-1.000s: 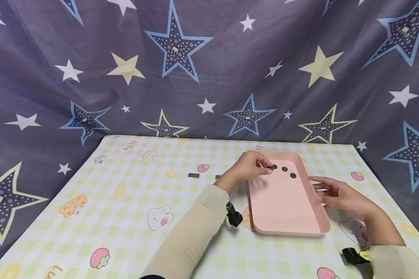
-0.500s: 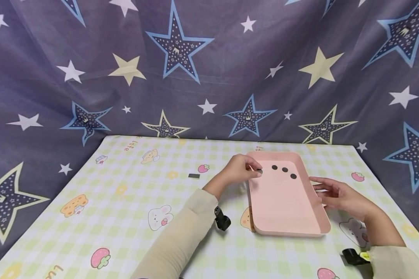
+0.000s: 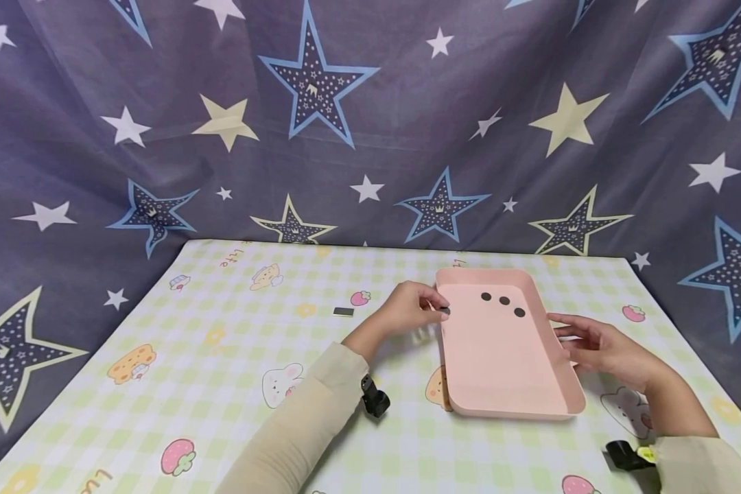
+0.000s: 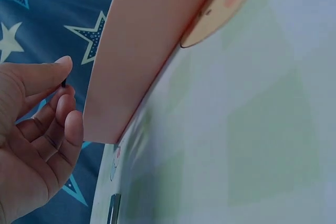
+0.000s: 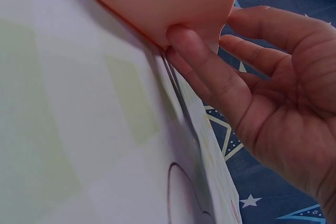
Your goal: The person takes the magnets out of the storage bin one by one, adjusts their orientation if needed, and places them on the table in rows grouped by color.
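Note:
My left hand (image 3: 404, 312) is at the left rim of the pink tray (image 3: 500, 370), pinching a small dark disc (image 3: 445, 311) between thumb and fingers. In the left wrist view that disc (image 4: 64, 83) shows as a thin black edge at the fingertips, beside the tray's outer wall (image 4: 126, 51). Three similar dark discs (image 3: 504, 300) lie inside the tray toward its far end. On the opposite side, my right hand (image 3: 611, 350) touches the tray's outer right wall with extended fingers; the right wrist view shows its fingertips (image 5: 184, 38) against that wall (image 5: 163, 3).
Left of my left hand, a dark rectangular piece (image 3: 344, 311) with a shiny edge lies on the checked tablecloth (image 3: 222, 398). Behind the table hangs a star-patterned curtain (image 3: 370, 123). A black wrist camera (image 3: 375, 398) sits on the left sleeve.
My left hand has drawn leftward from over the discs to the tray's left rim, carrying one disc. A second dark rectangle seen earlier is now hidden behind it. The right hand stays put.

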Motion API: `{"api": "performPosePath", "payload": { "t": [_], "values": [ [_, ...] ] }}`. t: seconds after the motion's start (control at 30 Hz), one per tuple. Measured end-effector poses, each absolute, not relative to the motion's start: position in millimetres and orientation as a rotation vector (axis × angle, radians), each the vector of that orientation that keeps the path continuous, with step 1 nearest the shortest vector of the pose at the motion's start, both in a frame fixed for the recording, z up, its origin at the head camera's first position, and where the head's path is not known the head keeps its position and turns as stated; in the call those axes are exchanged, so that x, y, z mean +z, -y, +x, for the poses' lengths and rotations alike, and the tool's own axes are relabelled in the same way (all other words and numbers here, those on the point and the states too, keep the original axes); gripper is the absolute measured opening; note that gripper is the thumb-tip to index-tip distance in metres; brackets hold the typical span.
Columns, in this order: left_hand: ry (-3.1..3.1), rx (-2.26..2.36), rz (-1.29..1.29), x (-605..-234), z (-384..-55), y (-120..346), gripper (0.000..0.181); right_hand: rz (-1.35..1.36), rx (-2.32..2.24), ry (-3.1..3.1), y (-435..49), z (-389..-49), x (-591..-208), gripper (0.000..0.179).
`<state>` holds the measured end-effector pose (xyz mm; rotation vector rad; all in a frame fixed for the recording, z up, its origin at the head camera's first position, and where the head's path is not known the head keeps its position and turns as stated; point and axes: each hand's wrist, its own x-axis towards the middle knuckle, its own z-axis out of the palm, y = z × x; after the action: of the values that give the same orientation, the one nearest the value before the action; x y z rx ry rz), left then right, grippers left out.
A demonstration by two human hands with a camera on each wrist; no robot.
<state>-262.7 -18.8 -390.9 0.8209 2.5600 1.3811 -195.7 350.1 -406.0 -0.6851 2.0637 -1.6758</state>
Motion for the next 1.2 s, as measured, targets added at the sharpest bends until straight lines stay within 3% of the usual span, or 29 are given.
{"api": "performPosePath", "payload": {
  "t": [1.2],
  "values": [
    [-2.549,0.996,0.951,-404,-255,69,0.010,-0.684,-1.696,-2.032,-350,-195,-405,0.056]
  ]
}}
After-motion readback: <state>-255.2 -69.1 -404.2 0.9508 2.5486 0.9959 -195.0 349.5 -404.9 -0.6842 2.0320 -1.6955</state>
